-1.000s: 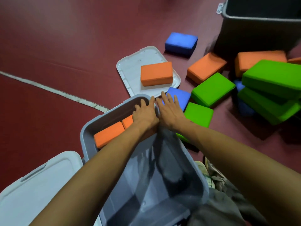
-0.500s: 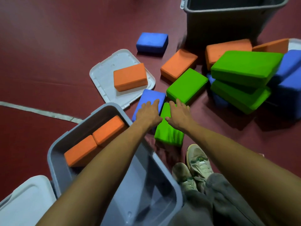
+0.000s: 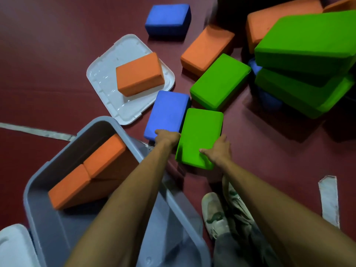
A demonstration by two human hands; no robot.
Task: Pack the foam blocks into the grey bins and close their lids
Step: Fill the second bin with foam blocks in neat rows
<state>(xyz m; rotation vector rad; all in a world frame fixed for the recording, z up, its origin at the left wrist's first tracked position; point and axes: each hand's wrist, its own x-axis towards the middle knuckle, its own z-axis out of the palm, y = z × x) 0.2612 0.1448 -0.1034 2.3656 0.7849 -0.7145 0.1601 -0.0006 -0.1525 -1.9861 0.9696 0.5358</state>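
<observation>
An open grey bin (image 3: 34, 191) stands at the lower left with two orange foam blocks (image 3: 86, 170) leaning inside it. Just beyond its far corner a blue block (image 3: 168, 112) and a green block (image 3: 200, 135) lie side by side on the floor. My left hand (image 3: 166, 136) grips the near end of the blue block. My right hand (image 3: 217, 151) clasps the near right corner of the green block, thumb on top. Another orange block (image 3: 139, 74) rests on a white lid (image 3: 107, 74).
More green (image 3: 219, 81), orange (image 3: 207, 48) and blue (image 3: 167, 18) blocks lie scattered on the dark red floor, with large green blocks (image 3: 308, 45) piled at the right. A second white lid (image 3: 13, 247) is at the bottom left. My shoes (image 3: 217, 214) stand beside the bin.
Both hands left the bin's far rim, reached out over the floor blocks, then closed on them: left on the blue block, right on the green one. The view has come closer.
</observation>
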